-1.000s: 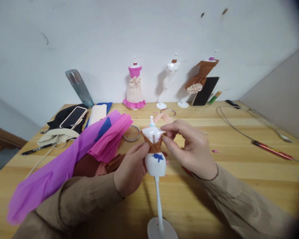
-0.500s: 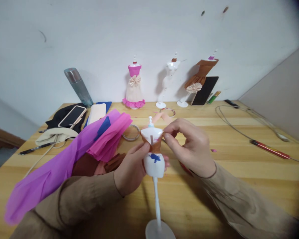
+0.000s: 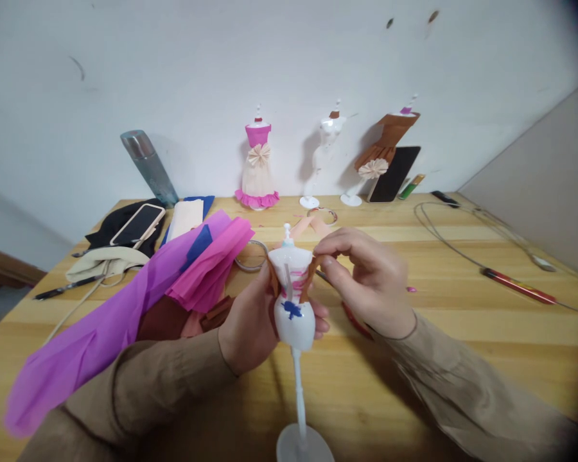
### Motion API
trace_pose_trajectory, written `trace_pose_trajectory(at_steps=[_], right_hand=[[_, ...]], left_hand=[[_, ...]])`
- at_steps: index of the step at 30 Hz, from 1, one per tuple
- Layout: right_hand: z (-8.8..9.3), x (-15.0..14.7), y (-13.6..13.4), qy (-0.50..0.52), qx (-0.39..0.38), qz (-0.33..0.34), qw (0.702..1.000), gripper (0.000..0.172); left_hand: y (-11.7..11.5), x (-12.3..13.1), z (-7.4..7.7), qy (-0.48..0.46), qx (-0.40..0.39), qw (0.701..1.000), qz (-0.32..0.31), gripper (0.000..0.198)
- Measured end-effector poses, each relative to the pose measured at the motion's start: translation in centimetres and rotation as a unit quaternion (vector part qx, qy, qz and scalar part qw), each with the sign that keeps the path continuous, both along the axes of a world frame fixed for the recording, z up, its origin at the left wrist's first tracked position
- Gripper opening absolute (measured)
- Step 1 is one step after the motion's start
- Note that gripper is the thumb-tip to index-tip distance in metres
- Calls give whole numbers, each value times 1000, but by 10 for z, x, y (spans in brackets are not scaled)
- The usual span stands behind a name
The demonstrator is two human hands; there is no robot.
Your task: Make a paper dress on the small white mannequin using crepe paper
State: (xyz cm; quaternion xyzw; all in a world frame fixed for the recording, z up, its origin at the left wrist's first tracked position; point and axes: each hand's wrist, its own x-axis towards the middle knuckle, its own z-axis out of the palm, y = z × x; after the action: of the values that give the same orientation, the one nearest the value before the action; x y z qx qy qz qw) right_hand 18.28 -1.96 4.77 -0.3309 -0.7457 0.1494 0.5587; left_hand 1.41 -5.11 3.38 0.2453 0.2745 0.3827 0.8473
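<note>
A small white mannequin [image 3: 293, 321] on a thin stand rises from a round base at the bottom edge. It has a blue mark on its belly and pink marks on its chest. My left hand [image 3: 248, 321] is closed round its torso from the left. My right hand [image 3: 368, 282] pinches a strip of brown paper [image 3: 310, 277] at the mannequin's right side. The paper stands apart from the chest on both sides.
Purple and pink tissue paper [image 3: 139, 301] lies left of my hands on the wooden table [image 3: 462, 321]. At the back stand a pink-dressed mannequin [image 3: 257, 163], a bare white one [image 3: 325, 151], a brown-dressed one [image 3: 380, 151] and a bottle [image 3: 148, 165]. A phone [image 3: 137, 224] and cables [image 3: 491, 256] lie about.
The brown paper was wrapped across the mannequin's chest; now it is pulled open to the sides, baring the chest. The mannequin has shifted slightly left.
</note>
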Motion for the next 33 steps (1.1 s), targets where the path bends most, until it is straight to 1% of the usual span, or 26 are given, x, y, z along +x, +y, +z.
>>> trace_pose_trajectory(at_steps=[4, 7, 8, 10, 12, 14, 16, 18, 22, 26, 29, 33], right_hand=[[-4, 3, 6, 84, -94, 3, 992, 11], [-6, 6, 9, 143, -160, 35, 976, 6], [-6, 7, 9, 158, -187, 51, 968, 10], [-5, 7, 7, 171, -242, 94, 950, 29], [-1, 4, 3, 153, -294, 134, 934, 45], [3, 0, -2, 128, -341, 153, 919, 50], [7, -5, -5, 126, -374, 150, 906, 51], [9, -6, -4, 144, -388, 147, 898, 48], [6, -2, 1, 174, -411, 165, 880, 42], [3, 1, 3, 176, -435, 170, 867, 41], [3, 1, 2, 176, -432, 180, 866, 40], [2, 0, 1, 184, -424, 203, 863, 38]], left_hand=[[0, -1, 1, -24, 20, 999, 15, 63], [0, 0, 0, -8, 22, 999, 34, 59], [-1, 0, 0, 0, 20, 999, 40, 57], [-1, 1, -2, 19, 26, 998, 53, 50], [-2, 2, -2, 36, 61, 996, 63, 43], [-4, 3, -1, 46, 100, 992, 68, 39], [-5, 3, 1, 42, 118, 990, 67, 41], [-5, 3, 2, 33, 104, 992, 61, 40], [-2, 0, -3, -12, 24, 999, 35, 30], [0, -4, -6, -48, -21, 999, 4, 27], [2, -4, -5, -48, -27, 998, 10, 32], [5, -3, -3, -34, -26, 999, 11, 48]])
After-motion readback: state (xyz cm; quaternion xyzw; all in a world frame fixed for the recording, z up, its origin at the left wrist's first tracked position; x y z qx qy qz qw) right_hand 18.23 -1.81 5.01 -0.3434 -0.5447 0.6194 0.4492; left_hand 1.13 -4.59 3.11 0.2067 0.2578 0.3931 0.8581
